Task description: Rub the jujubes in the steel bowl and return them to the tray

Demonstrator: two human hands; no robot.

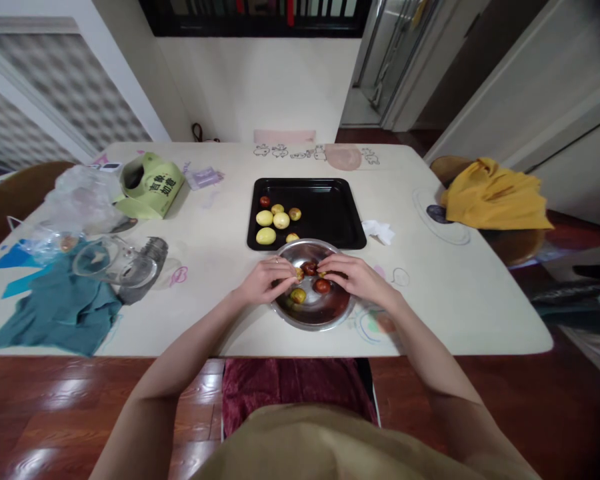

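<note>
At the near side of the pale table (445,293) stands a shiny metal bowl (314,316), just in front of a black tray (325,210), with several small fruits inside. Over its left rim the left hand (269,279) reaches in, thumb and fingers curled toward a mottled fruit (299,273); over the right rim the right hand (353,275) does likewise, its bent fingertips by a yellowish fruit (322,274) they mostly cover. Whether either hand pinches its fruit or only touches it, I cannot tell. Between them lies a dark fruit (309,268), with a red-brown fruit (322,286) and a yellow-green fruit (298,295) nearer the body. All look light and fairly firm, the wrinkled dark one perhaps softer; their glossy, rounded skins would probably roll or slip on the smooth metal. A light pinch across the widest part, thumb against two fingertips, should suit them, as hard squeezing might bruise the flesh. The bowl itself looks thin, stiff and likely to slide, so it is best steadied by its rim.
</note>
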